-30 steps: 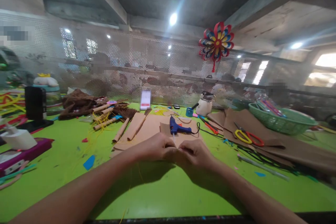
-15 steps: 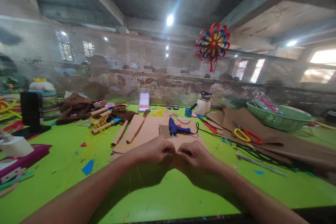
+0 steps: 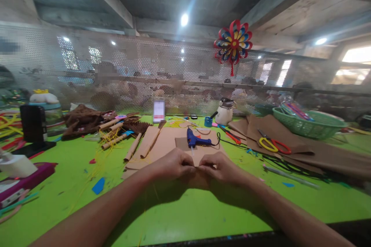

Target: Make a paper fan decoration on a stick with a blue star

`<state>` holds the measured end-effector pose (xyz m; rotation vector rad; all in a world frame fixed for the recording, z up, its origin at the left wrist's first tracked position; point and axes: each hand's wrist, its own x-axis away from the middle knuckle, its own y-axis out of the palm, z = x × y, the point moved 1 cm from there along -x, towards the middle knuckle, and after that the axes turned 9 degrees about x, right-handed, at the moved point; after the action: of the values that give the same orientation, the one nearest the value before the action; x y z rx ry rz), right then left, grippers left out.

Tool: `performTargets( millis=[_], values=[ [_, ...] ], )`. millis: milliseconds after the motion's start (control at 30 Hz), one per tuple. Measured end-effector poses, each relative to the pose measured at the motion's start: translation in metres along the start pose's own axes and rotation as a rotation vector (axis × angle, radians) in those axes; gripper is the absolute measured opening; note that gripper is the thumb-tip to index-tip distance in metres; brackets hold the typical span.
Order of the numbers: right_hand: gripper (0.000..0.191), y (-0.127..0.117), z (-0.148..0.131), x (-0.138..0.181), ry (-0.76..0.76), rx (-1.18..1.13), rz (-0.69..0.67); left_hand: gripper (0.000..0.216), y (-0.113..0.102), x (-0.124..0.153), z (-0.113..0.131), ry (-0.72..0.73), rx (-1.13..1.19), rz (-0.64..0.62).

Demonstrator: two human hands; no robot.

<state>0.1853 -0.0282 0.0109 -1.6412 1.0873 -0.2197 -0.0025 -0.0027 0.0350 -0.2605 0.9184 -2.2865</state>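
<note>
Brown kraft paper (image 3: 169, 139) lies on the green table in front of me. At its near side my left hand (image 3: 180, 164) and my right hand (image 3: 216, 168) meet almost fingertip to fingertip. Both are closed in a pinch on the paper's near edge; the exact fold between the fingers is hidden. Just beyond the hands a blue hot glue gun (image 3: 191, 138) rests on the paper, its clear glue stick pointing toward me. Two rolled paper tubes, one a loose roll (image 3: 152, 142) and the other a narrow roll (image 3: 133, 148), lie to the left.
Scissors (image 3: 272, 145) lie on brown sheets at right, near a green basket (image 3: 315, 127). Red-handled pliers (image 3: 231, 135) and a white jug (image 3: 225, 112) stand farther back. At left are a black phone stand (image 3: 34, 125), a power strip (image 3: 43, 173) and yellow strands (image 3: 111, 137).
The pinching fingers have shifted slightly, and the right hand's fingers arch a little more at the paper edge. The view has tilted slightly; the glue gun stays in place.
</note>
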Motion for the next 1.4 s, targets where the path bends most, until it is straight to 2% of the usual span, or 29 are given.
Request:
performTargets(
  millis=[267, 500, 600, 700, 833, 900, 1000, 1100, 1200, 1300, 1400],
  values=[
    [0.02, 0.002, -0.002, 0.002, 0.097, 0.067, 0.03, 0.019, -0.004, 0.0, -0.011, -0.009, 0.015, -0.04],
    [0.022, 0.0, -0.001, 0.001, 0.115, 0.039, -0.003, 0.02, -0.013, 0.002, -0.013, 0.029, -0.045, -0.132],
    [0.023, 0.0, 0.005, 0.0, 0.088, -0.009, -0.061, 0.019, -0.014, 0.002, -0.013, -0.026, 0.019, -0.138],
    [0.024, -0.004, 0.008, -0.001, 0.094, -0.084, -0.123, 0.022, -0.012, 0.001, -0.016, -0.144, 0.158, -0.13],
    [0.024, -0.011, 0.01, 0.0, 0.157, -0.243, -0.159, 0.029, -0.014, -0.001, -0.019, -0.14, 0.278, -0.153],
    [0.028, -0.014, 0.014, 0.002, 0.202, -0.365, -0.138, 0.03, -0.017, 0.0, -0.019, -0.14, 0.35, -0.179],
    [0.033, -0.019, 0.021, 0.003, 0.239, -0.589, -0.024, 0.03, -0.021, 0.003, -0.016, -0.146, 0.505, -0.176],
    [0.033, -0.02, 0.021, 0.003, 0.199, -0.717, 0.037, 0.026, -0.02, 0.006, -0.013, -0.106, 0.667, -0.184],
    [0.042, -0.016, 0.009, 0.006, 0.115, -0.788, -0.07, 0.023, -0.011, 0.006, -0.013, -0.082, 0.79, -0.237],
    [0.026, -0.013, -0.005, 0.009, 0.037, -0.84, -0.173, 0.024, 0.002, 0.003, -0.012, -0.082, 0.847, -0.294],
    [0.014, -0.015, -0.012, 0.011, -0.045, -0.83, -0.123, 0.024, 0.014, 0.001, -0.006, -0.072, 0.866, -0.331]
  ],
)
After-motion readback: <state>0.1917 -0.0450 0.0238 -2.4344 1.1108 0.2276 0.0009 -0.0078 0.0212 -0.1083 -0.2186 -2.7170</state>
